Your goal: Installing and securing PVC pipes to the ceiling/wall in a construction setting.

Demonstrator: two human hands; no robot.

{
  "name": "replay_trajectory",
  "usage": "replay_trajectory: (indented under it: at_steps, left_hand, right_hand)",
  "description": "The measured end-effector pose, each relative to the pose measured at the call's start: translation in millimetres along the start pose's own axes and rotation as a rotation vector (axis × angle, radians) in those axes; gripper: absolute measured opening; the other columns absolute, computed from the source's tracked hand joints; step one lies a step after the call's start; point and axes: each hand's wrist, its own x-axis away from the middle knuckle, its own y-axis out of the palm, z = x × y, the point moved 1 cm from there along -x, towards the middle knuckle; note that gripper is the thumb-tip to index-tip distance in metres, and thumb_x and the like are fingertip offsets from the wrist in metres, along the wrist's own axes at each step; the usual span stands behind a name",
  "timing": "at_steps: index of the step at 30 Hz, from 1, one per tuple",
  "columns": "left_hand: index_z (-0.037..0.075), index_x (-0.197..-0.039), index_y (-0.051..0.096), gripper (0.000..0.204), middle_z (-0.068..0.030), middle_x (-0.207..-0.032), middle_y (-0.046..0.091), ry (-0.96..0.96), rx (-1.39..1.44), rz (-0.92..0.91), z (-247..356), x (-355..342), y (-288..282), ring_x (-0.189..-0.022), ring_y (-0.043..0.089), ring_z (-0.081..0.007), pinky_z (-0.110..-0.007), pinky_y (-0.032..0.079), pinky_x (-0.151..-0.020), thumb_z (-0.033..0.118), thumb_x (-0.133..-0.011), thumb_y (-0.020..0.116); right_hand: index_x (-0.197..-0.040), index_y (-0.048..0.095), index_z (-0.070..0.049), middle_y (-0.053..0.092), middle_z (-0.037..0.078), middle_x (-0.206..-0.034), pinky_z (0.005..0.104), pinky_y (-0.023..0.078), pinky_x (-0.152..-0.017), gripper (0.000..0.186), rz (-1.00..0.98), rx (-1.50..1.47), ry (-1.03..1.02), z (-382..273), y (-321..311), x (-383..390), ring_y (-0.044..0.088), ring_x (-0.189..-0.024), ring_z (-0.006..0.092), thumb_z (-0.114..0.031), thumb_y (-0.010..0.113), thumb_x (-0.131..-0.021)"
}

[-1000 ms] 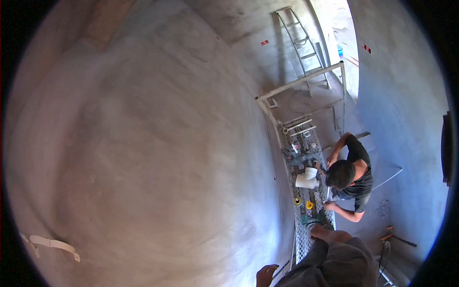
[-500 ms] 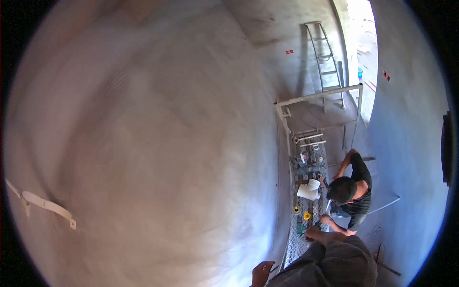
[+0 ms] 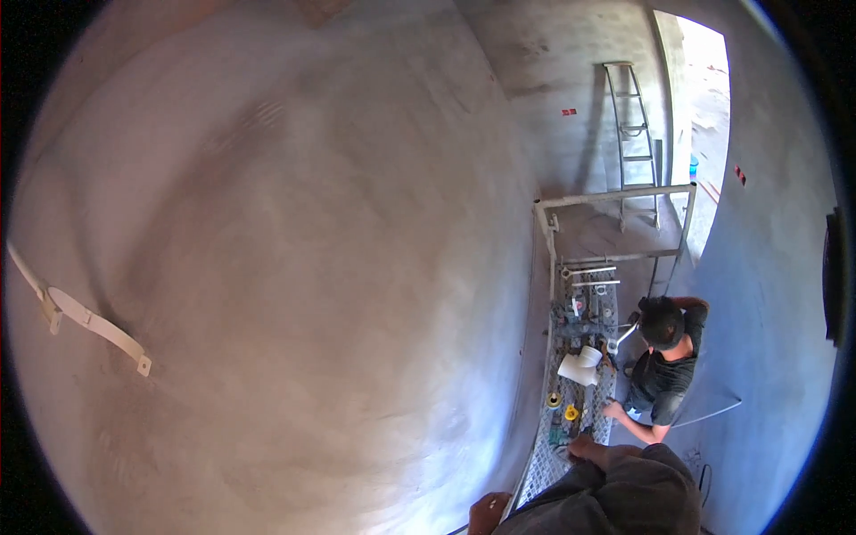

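My left hand [image 3: 488, 512] is at the lower edge, fingers curled over a scaffold rail beside the mesh platform [image 3: 540, 471]. Farther right, my right hand [image 3: 584, 445] is low over the platform with its fingers bent. Small green and dark items [image 3: 559, 436] lie against it; what it grips is too small to make out. Just beyond are a yellow ring-shaped piece [image 3: 572, 413] and a yellow-and-dark roll [image 3: 554, 400]. A thick white branched pipe fitting [image 3: 580, 366] lies past them.
A co-worker in black [image 3: 669, 366] stands right of the platform, beside a thin white pipe [image 3: 628, 337]. White pipes [image 3: 596, 283] and small fittings lie farther along. A metal frame [image 3: 615, 194] rises at the far end; a ladder [image 3: 635, 134] leans behind. A curved wall bounds the left.
The view has shifted, so the scene sits lower and more to the right. The co-worker has straightened up, and the thin white pipe has moved farther along the platform. My hands stay near the same spots.
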Motion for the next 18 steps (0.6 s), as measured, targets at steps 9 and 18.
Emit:
replay_trajectory:
  at_steps: [9, 18]
  left_hand:
    - [0.005, -0.103, 0.068, 0.023, -0.0147, -0.102, 0.066, 0.125, 0.004, -0.058, 5, 2, -7, -0.092, 0.064, -0.0286, -0.037, 0.051, -0.081, 0.022, -0.088, 0.062]
    - [0.007, -0.1, 0.071, 0.022, -0.0117, -0.101, 0.069, 0.048, -0.056, -0.069, 21, -4, -6, -0.094, 0.065, -0.0239, -0.035, 0.05, -0.084, 0.024, -0.09, 0.06]
  right_hand:
    - [-0.075, 0.074, -0.012, 0.068, 0.009, -0.066, 0.0392, 0.053, -0.064, 0.016, 0.045, 0.281, -0.427, 47, 24, -30, 0.068, -0.065, 0.0217, -0.023, 0.062, -0.074]
    - [-0.08, 0.074, -0.012, 0.071, 0.01, -0.084, 0.0421, 0.053, -0.069, 0.024, -0.141, 0.67, -0.333, 26, 27, -49, 0.069, -0.076, 0.027, -0.029, 0.057, -0.077]
